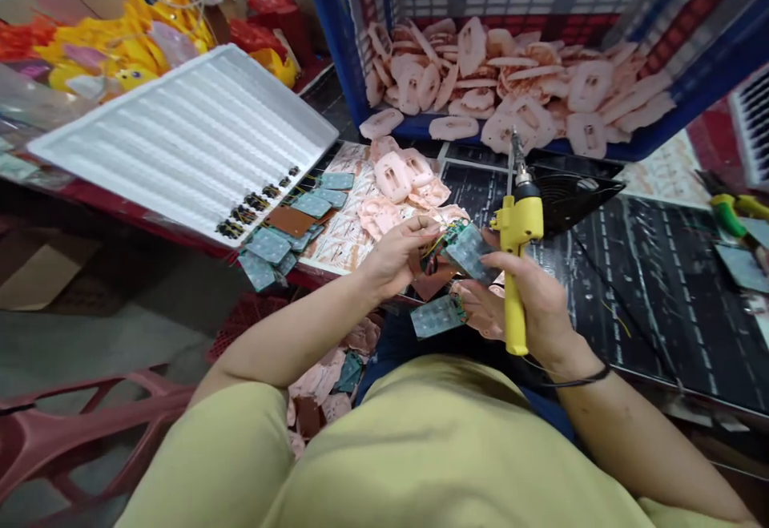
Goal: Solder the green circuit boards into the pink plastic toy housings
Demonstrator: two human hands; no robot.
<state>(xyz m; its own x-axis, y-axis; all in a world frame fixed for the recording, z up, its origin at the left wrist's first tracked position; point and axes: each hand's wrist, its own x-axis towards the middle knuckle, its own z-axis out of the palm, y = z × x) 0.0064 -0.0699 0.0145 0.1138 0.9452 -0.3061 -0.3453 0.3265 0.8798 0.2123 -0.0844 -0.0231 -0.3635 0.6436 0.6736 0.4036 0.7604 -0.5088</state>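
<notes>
Wired circuit board held between two hands, mid-work; clock positions are taken from this board. The circuit board (472, 249) lies at the centre, raised over the near edge of the surface (649, 288). The left hand (393, 259), at 9 o'clock, is closed in a pinch at its wired end. The right hand (544, 296), at 4 o'clock, grips a yellow soldering tool (517, 227), its thumb meeting the board's right edge. A second board (437, 316) hangs just beside at 7 o'clock, near a pink part.

Progress, as judged: wires are already present on the held board, but the tool's tip points toward 12 o'clock, off the board, so no joint is being made. At 9 o'clock, loose boards (269, 246) lie beside black components (252, 211) on a white tray (150, 151); some appear wired. Pink shells (393, 175) at 10 to 11 o'clock, and more inside the blue crate (336, 23) at 12, remain loose. The number of finished pieces cannot be told.
</notes>
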